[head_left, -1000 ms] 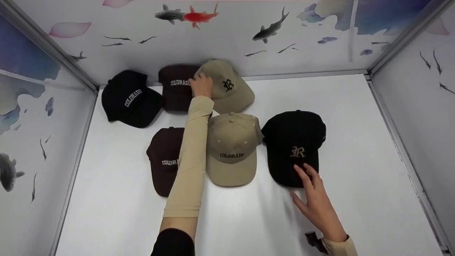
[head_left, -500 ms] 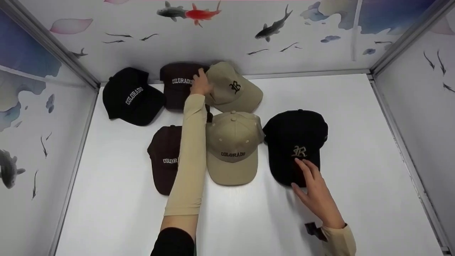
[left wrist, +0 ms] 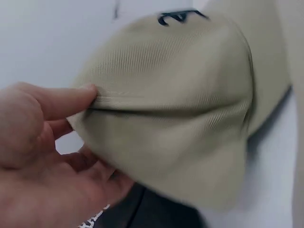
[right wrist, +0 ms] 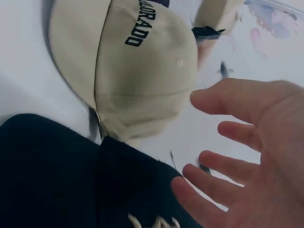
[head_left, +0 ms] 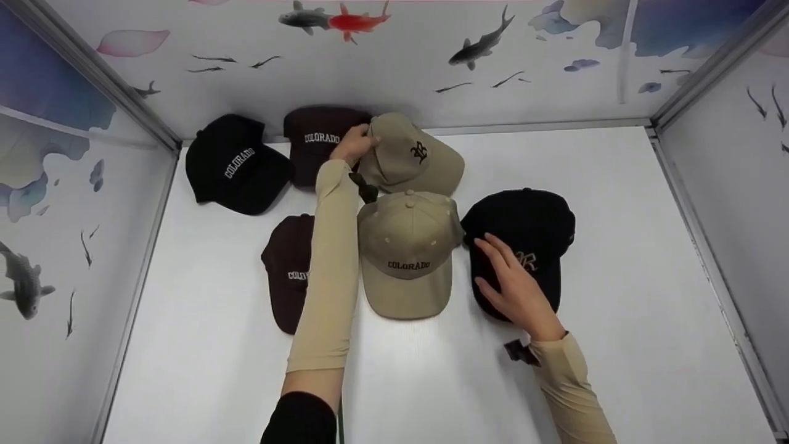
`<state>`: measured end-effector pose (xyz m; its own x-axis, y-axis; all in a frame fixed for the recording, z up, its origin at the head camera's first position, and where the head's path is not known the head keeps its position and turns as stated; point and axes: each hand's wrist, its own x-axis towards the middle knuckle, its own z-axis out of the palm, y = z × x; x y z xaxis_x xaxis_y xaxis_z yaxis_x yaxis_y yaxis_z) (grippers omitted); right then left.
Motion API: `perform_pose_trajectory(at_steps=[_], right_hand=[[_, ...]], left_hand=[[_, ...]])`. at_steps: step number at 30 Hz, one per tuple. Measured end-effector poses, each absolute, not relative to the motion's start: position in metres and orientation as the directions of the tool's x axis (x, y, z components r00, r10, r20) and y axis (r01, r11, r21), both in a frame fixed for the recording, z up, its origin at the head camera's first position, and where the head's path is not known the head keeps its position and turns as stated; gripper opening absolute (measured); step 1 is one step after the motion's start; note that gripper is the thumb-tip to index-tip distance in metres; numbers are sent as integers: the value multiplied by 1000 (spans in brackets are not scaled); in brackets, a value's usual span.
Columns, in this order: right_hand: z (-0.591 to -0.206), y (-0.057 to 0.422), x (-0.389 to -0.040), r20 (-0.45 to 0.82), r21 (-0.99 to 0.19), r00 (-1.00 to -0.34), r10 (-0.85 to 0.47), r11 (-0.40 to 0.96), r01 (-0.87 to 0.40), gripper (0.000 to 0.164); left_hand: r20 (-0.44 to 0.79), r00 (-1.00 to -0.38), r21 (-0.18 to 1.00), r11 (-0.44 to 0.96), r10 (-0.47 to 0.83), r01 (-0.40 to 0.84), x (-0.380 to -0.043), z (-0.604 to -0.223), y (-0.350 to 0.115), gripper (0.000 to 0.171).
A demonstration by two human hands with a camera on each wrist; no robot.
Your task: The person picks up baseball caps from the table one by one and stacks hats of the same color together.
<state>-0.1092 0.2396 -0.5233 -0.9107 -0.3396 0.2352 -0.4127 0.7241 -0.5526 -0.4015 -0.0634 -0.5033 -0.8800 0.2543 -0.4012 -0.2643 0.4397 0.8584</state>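
The left hand [head_left: 352, 144] pinches the tan R cap [head_left: 400, 161] near the table's back edge [head_left: 555, 132]; a hasty pull might drag the brown cap [head_left: 311, 157] alongside. The right hand [head_left: 513, 288] is spread wide.

Free tabletop [head_left: 641, 277] rt of black R-logo baseball cap [head_left: 524, 216]; beige COLORADO baseball cap [head_left: 408, 240] blocks rt hand [head_left: 515, 287] on L; back wall [head_left: 530, 102] bars rear.
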Motion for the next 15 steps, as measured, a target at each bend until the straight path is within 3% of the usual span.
perform_pose_trajectory(at_steps=[4,11,15], right_hand=[[-526,235,-124,227,-543,-903,-366,722,-429,60],[-536,235,-129,207,-535,-904,-373,731,-424,59],[-540,233,-128,211,-535,-903,-375,728,-428,59]], left_hand=[[-388,-878,914,239,281,-328,-375,-466,-61,36],[-361,-901,933,97,242,-347,-376,-469,-67,7],[-375,-895,927,66,241,-370,-384,-477,-65,15]])
